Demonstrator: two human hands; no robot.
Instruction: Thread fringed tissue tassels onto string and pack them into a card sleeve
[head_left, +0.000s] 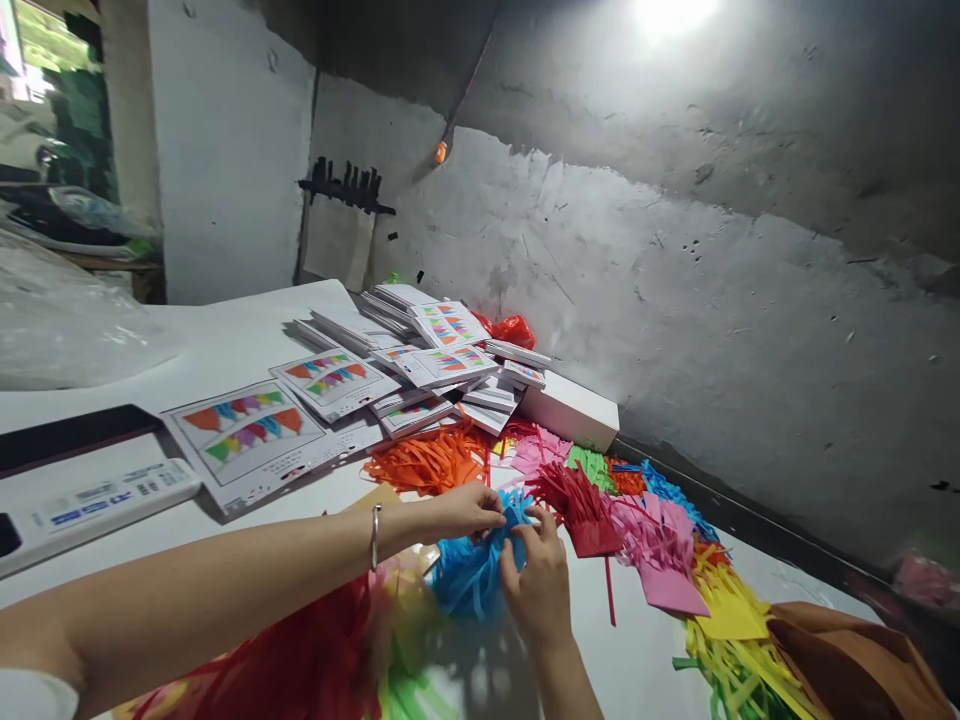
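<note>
Both hands meet on a blue fringed paper tassel (471, 572) lying on the white table (225, 345). My left hand (466, 510), with a silver bangle on the wrist, pinches the tassel's top edge from the left. My right hand (536, 585) grips the same tassel from the right, fingers curled on it. Around it lie more fringed paper pieces: orange (427, 462), dark red (581, 505), pink (660, 550), yellow (731, 610). Red, yellow and green fringes (330, 650) lie under my left forearm, blurred.
Stacks of printed cards with coloured flag pictures (247, 425) cover the table's middle and back. A white box (570, 410) sits by the wall. A brown bag (847, 655) lies at the right. A white device (90, 500) and clear plastic (67, 320) are on the left.
</note>
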